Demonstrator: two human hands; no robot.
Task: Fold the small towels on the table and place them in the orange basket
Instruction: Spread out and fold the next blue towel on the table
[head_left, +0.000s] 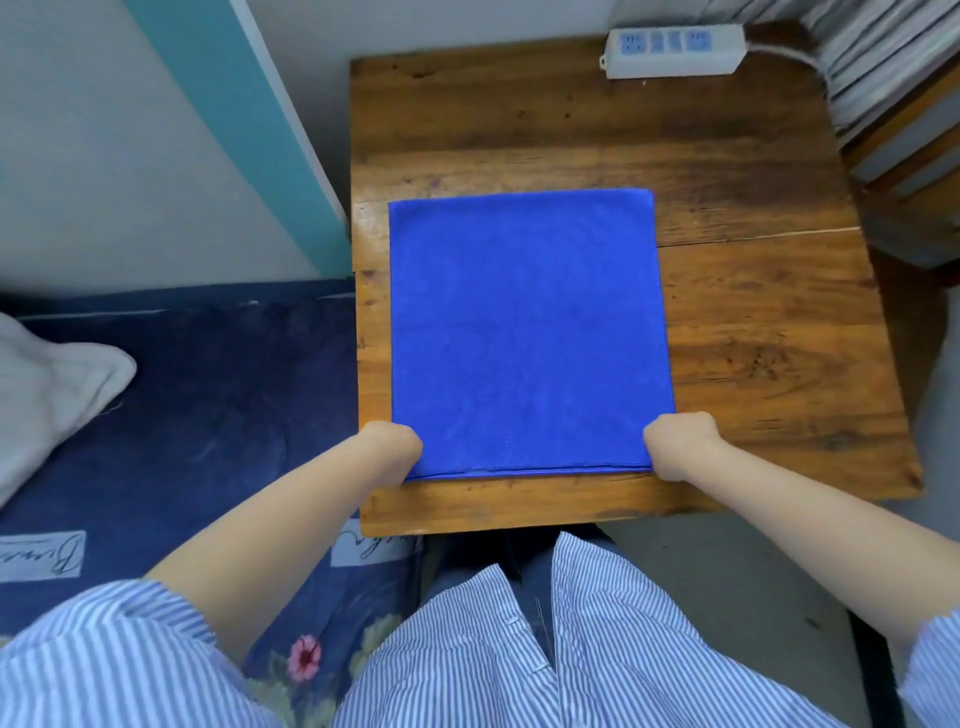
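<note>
1. Left: bed with navy sheet (197, 395), a grey pillow (47, 384) on it. No orange basket in view.
2. Your left hand (392, 449) pinches the near-left corner of the blue towel (524, 327), fingers curled on the cloth.
3. Towel lies flat, mid wooden table (753, 338); the near edge shows two layers, so probably one fold is done.
4. Your right hand (680, 447) grips the near-right corner likewise.
5. Far right: power strip (675, 51). Left: further folds, then basket.

Bare wooden table (753, 322) right of and beyond blue towel (524, 332): open passage. Power strip (675, 51) at far edge, striped stack (883, 62) crowding far-right corner. Wall (130, 156) close along left.
</note>
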